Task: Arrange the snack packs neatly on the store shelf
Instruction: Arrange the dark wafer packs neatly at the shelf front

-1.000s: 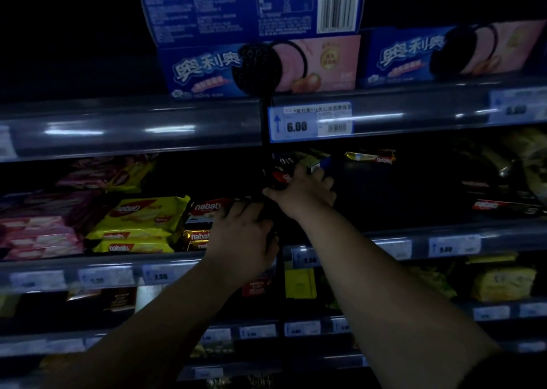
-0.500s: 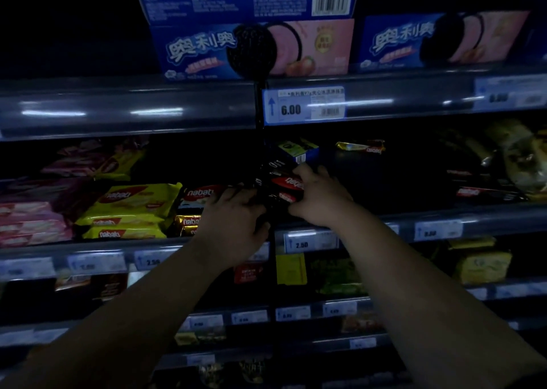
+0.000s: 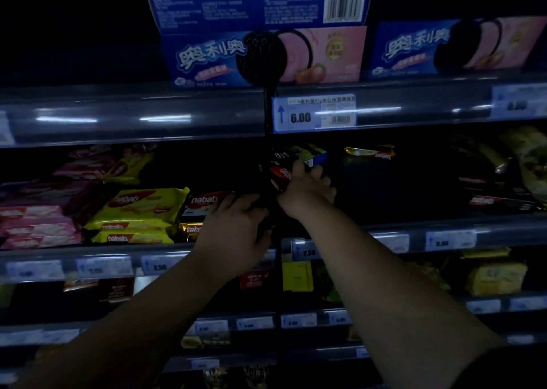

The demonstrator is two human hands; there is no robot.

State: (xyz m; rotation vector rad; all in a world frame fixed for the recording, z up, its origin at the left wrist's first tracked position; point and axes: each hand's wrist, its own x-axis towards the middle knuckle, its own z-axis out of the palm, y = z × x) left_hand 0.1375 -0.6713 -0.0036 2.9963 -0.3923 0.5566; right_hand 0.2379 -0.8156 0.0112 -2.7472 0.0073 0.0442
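both bare forearms reach forward and up from the lower corners, converging at the middle. the left hand (image 3: 233,231) shows its back, fingers bent forward, tips lost in the dark. the right hand (image 3: 307,190) sits higher, just beside it, fingers curled round a snack pack (image 3: 279,174).

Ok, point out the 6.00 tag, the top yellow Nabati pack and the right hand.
6.00 tag (image 3: 313,114), head view, centre.
Top yellow Nabati pack (image 3: 139,208), head view, front.
Right hand (image 3: 307,189), head view, back.
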